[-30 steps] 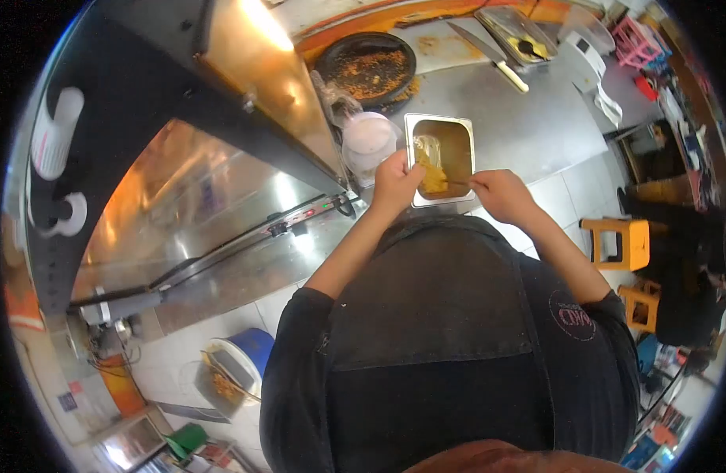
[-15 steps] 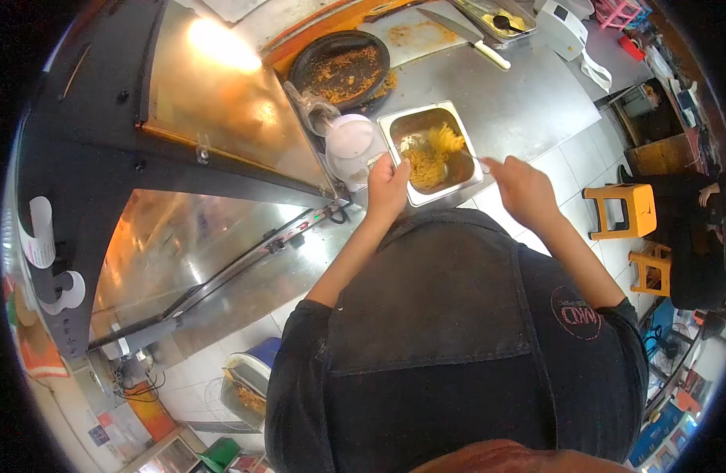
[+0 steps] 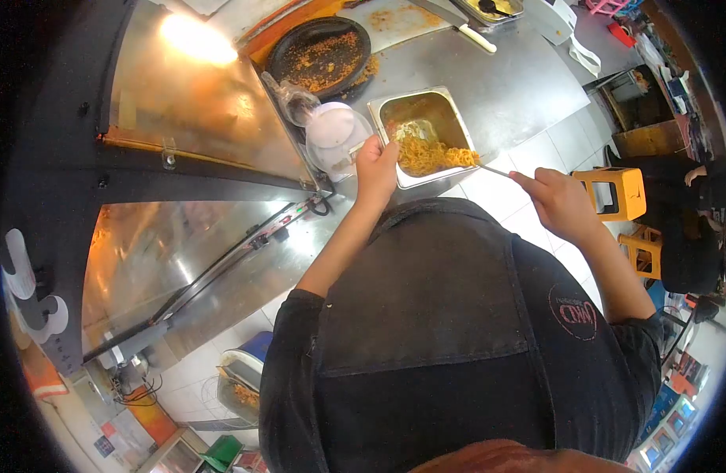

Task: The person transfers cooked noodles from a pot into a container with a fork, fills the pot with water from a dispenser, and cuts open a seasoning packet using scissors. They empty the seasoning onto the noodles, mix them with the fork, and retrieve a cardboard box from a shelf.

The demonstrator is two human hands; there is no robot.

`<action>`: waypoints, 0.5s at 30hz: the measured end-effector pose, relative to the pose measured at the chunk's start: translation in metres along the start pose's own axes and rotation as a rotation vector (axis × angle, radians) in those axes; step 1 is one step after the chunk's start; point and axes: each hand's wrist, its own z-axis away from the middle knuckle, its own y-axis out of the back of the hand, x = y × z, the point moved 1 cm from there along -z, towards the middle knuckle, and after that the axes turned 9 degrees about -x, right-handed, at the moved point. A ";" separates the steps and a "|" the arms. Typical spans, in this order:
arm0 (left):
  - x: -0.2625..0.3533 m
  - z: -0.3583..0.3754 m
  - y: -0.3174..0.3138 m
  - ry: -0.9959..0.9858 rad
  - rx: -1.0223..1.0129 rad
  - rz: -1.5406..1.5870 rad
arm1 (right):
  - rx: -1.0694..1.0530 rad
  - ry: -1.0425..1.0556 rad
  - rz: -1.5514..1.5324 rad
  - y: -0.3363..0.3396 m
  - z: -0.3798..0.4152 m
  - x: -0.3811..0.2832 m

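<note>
A rectangular metal food pan (image 3: 376,106) sits at the edge of the steel counter, with yellow-orange noodles (image 3: 426,158) heaped along its near side. My left hand (image 3: 376,169) is closed on the pan's left rim, thumb over the edge. In my right hand (image 3: 558,203) is a metal utensil (image 3: 495,169) with a thin handle, reaching over the pan's right rim. Its tip is buried in a clump of noodles, so its kind is hidden. Left of the pan are a white round lid or bowl (image 3: 331,126) and a crumpled clear plastic bag (image 3: 297,102).
A dark round dish (image 3: 284,59) with orange crumbs stands behind. A knife (image 3: 477,38) with a white handle lies by a stained board (image 3: 386,20). The lit glass cabinet (image 3: 197,118) borders my left. Yellow stools (image 3: 631,193) and a person in dark clothes (image 3: 682,236) are at right.
My right hand has moved right and slightly down, drawing the utensil and clumped noodles to the pan's right rim. The view has shifted a little. My left hand keeps its hold on the pan.
</note>
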 end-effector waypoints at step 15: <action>0.036 0.013 -0.022 -0.080 -0.148 -0.064 | -0.107 -0.528 -0.863 -0.002 -0.023 0.036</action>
